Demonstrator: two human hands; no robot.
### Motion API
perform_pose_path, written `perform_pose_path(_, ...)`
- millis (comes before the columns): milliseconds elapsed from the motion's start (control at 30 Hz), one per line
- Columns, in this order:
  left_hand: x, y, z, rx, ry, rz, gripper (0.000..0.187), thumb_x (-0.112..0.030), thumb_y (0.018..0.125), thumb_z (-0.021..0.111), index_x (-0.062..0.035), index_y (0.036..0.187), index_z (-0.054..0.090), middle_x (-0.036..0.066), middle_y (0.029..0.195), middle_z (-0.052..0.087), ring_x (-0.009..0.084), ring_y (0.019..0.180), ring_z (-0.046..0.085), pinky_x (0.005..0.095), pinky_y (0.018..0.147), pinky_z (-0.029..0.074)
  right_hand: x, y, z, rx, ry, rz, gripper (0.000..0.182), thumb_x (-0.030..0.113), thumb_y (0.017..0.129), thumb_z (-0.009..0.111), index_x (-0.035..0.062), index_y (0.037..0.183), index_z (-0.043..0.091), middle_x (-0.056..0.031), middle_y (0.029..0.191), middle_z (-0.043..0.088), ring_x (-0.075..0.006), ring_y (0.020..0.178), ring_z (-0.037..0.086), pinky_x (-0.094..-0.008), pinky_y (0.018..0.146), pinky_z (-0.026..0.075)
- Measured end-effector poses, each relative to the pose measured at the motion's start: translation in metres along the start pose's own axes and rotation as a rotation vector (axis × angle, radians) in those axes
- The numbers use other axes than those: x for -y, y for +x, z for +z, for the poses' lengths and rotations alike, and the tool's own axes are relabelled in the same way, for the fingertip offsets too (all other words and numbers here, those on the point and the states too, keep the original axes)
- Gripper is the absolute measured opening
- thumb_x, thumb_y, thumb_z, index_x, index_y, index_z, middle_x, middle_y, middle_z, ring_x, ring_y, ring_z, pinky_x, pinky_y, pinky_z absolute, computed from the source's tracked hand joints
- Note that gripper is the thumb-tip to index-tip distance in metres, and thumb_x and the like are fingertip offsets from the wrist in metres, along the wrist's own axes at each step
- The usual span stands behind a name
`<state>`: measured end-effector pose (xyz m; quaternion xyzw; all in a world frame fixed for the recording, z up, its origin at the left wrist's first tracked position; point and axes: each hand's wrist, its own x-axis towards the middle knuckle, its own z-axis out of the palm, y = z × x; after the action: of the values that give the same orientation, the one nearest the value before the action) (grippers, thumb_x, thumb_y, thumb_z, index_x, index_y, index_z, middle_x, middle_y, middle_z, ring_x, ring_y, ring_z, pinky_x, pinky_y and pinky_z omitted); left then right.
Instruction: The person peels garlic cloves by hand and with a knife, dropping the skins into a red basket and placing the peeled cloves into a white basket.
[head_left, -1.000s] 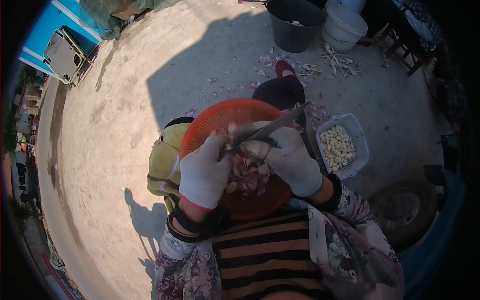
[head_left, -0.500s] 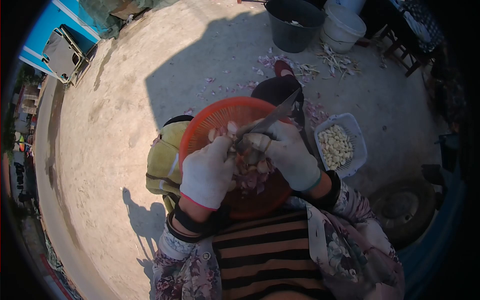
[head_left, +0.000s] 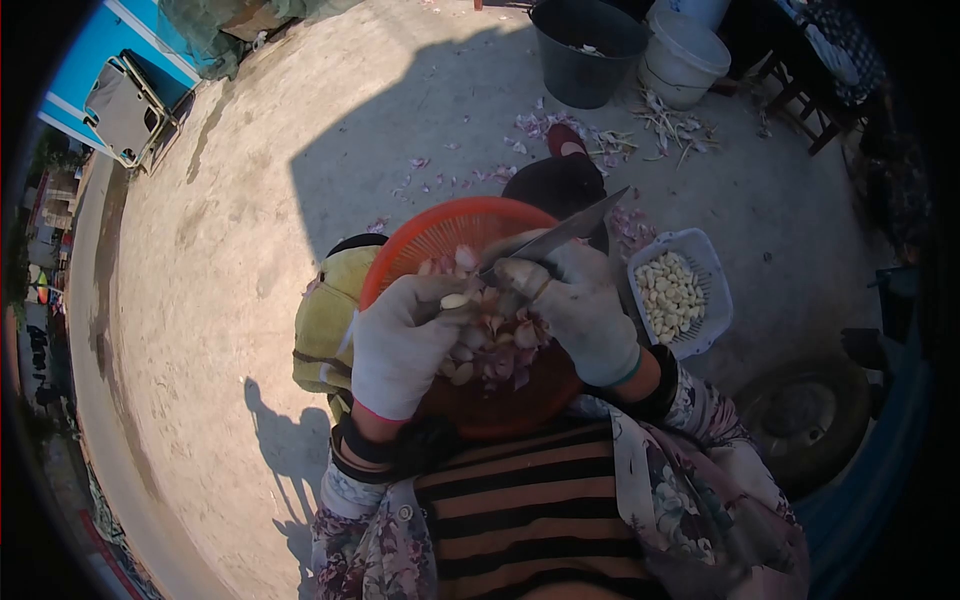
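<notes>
An orange plastic basket (head_left: 400, 260) rests on my lap, holding garlic cloves and pinkish skins (head_left: 510, 350). Above its left side, my left hand (head_left: 395, 345), in a white glove, pinches a pale garlic clove (head_left: 454, 301) between thumb and fingers. My right hand (head_left: 585, 310), also gloved, grips a knife (head_left: 572, 226) over the right side of the basket. The blade points up and to the right, and the handle is mostly hidden by the fingers. Both hands are slightly apart.
To the right, a white basket (head_left: 720, 318) on the ground holds peeled garlic cloves (head_left: 668, 296). A dark bucket (head_left: 585, 65) and a white bucket (head_left: 685, 60) stand ahead, with scattered skins near them. A tire (head_left: 800, 420) lies at the right; a folded chair (head_left: 125, 110) leans far left.
My left hand has drawn left, away from the knife, and a pale clove now shows in its fingers. The knife has shifted slightly right and tilted flatter.
</notes>
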<state>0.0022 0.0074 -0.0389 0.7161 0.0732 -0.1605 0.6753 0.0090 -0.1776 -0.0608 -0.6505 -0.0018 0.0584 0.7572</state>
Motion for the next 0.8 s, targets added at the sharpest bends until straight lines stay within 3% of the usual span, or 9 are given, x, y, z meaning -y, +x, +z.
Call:
perform_pose_path(167,-0.003,0.002,-0.008,0.120,-0.132,0.024,0.024,-0.012,0.095,0.058,0.0056,0.111,0.059,0.016,0.093,0.072,0.0155,0.068,0.070,0.0249,0.058,0.055,0.014,-0.006,0.006,-0.044,0.007,0.034,0.016,0.008,0.093,0.065,0.0007,0.107,0.069,-0.0051,0.085,0.070,-0.0072,0.071,0.064,-0.0219,0.063,0.052)
perform_pose_path(267,0.002,0.005,-0.011,0.127,-0.201,0.022,0.026,-0.016,0.098,0.052,0.0059,0.111,0.058,0.016,0.091,0.071,0.0169,0.066,0.069,0.0256,0.058,0.056,0.004,-0.005,0.007,-0.045,-0.062,-0.169,0.017,0.007,0.092,0.065,0.0007,0.108,0.069,-0.0051,0.084,0.070,-0.0069,0.072,0.064,-0.0224,0.064,0.052)
perform_pose_path(333,0.002,0.007,-0.013,0.130,-0.240,0.017,0.028,-0.017,0.099,0.050,0.0063,0.113,0.057,0.016,0.090,0.071,0.0177,0.066,0.069,0.0260,0.059,0.056,0.008,-0.005,0.006,-0.069,-0.072,-0.151,0.017,0.007,0.093,0.064,0.0003,0.108,0.068,-0.0054,0.085,0.070,-0.0072,0.072,0.064,-0.0230,0.064,0.052)
perform_pose_path(467,0.004,0.010,-0.012,0.162,-0.324,0.018,0.027,-0.018,0.100,0.051,0.0043,0.114,0.054,0.016,0.089,0.069,0.0180,0.068,0.069,0.0259,0.059,0.056,0.014,-0.006,0.000,-0.034,-0.077,-0.082,0.019,0.007,0.093,0.063,-0.0002,0.111,0.067,-0.0059,0.088,0.070,-0.0076,0.072,0.064,-0.0235,0.065,0.052)
perform_pose_path(567,0.006,0.010,-0.013,0.181,-0.333,0.017,0.024,-0.019,0.100,0.053,0.0019,0.111,0.052,0.016,0.088,0.069,0.0177,0.067,0.068,0.0259,0.059,0.056,0.015,-0.009,0.002,0.055,0.102,-0.007,0.021,0.008,0.094,0.063,-0.0007,0.113,0.066,-0.0063,0.091,0.069,-0.0076,0.072,0.063,-0.0229,0.065,0.052)
perform_pose_path(800,0.005,0.012,-0.010,0.152,-0.328,-0.002,0.021,-0.019,0.099,0.056,-0.0002,0.105,0.051,0.014,0.083,0.068,0.0181,0.060,0.066,0.0260,0.055,0.055,-0.001,-0.007,0.003,0.102,0.184,-0.009,0.022,0.008,0.095,0.063,-0.0011,0.114,0.065,-0.0064,0.092,0.069,-0.0079,0.073,0.064,-0.0216,0.066,0.053)
